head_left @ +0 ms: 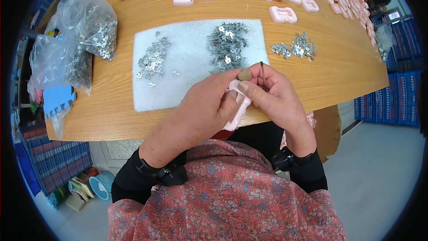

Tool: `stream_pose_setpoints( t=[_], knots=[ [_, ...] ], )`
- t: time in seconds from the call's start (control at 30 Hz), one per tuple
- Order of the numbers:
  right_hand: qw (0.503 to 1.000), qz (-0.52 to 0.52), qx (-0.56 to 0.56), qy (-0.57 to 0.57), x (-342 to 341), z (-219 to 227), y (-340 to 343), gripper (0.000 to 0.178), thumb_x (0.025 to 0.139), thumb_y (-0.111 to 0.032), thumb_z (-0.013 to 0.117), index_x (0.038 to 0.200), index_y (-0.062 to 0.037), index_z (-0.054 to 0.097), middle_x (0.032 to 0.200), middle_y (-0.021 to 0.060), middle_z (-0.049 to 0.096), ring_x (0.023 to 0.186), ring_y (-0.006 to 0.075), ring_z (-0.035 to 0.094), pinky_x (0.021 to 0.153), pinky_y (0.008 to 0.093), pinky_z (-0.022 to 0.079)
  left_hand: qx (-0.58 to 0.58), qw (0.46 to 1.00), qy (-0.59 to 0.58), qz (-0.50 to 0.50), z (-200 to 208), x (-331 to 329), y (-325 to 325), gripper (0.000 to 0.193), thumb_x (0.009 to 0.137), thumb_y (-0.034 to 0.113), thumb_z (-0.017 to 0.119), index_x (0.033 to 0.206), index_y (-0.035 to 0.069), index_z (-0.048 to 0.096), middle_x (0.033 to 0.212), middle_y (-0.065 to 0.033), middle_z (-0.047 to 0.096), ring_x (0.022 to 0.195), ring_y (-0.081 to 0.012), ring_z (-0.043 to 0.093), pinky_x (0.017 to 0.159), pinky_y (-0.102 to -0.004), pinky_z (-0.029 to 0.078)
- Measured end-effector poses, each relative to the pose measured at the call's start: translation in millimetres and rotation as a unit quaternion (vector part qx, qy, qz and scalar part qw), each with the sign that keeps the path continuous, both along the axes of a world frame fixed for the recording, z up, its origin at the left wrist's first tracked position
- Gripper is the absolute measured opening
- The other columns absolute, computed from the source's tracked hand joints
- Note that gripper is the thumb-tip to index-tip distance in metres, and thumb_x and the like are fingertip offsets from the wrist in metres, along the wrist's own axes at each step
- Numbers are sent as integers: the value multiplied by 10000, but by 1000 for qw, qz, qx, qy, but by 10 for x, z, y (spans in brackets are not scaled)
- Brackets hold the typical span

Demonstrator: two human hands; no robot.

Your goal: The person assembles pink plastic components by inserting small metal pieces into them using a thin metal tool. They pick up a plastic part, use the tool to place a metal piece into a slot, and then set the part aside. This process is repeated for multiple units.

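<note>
My left hand (206, 100) clamped on pink casing (240, 110), my right hand (277, 97) closed around thin tool (263, 73), its thumb touching casing

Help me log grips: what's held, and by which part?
Left hand: pink case, left side. Right hand: its far end; thin tool, held part unclear.

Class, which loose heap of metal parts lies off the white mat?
The rightmost heap: it lies on the wooden table; the left heap and middle heap lie on the mat.
</note>
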State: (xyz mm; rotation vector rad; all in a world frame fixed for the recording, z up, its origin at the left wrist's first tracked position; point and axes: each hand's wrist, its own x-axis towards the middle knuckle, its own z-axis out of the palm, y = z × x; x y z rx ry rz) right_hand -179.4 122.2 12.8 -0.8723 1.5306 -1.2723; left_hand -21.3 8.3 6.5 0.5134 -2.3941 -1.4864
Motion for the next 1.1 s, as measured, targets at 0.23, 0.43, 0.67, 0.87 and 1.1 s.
stream_pose_setpoints(
  t=[0.23,0.43,0.67,0.87,1.1],
  knots=[
    [995,-50,-39,-81,-26,21,45,183,963,-108,622,1105,6,606,888,-26,607,785,13,529,697,187,449,446,894,17,39,-139,43,-76,339,1010,178,435,1275,-5,540,988,-97,625,742,-166,576,665,-275,470],
    [995,-45,-85,-10,118,-37,-27,245,922,-62,670,1146,8,601,843,-48,581,739,8,513,672,177,433,690,716,96,-39,-87,127,-158,404,1011,227,440,1351,10,455,954,-52,542,664,-103,462,578,-237,372],
    [999,-21,-24,17,54,16,-69,226,867,-48,737,1063,-4,632,761,-82,522,675,-4,442,620,172,391,709,697,76,-71,-69,112,-149,375,1005,224,462,1312,9,469,955,-55,546,633,-86,448,543,-216,347],
    [1000,-4,2,-6,40,77,-103,196,863,-81,749,1013,1,653,718,-83,540,641,-1,451,604,167,403,724,678,84,-96,-139,205,-191,365,1011,212,473,1317,14,478,947,-52,565,620,-97,495,532,-215,390],
    [995,-6,-14,99,52,26,-240,143,876,-64,708,1007,-14,676,790,-23,618,692,42,548,647,213,463,593,799,72,68,79,565,-145,617,973,320,558,1435,-50,385,800,-27,563,615,-115,556,523,-244,445]
  ],
)
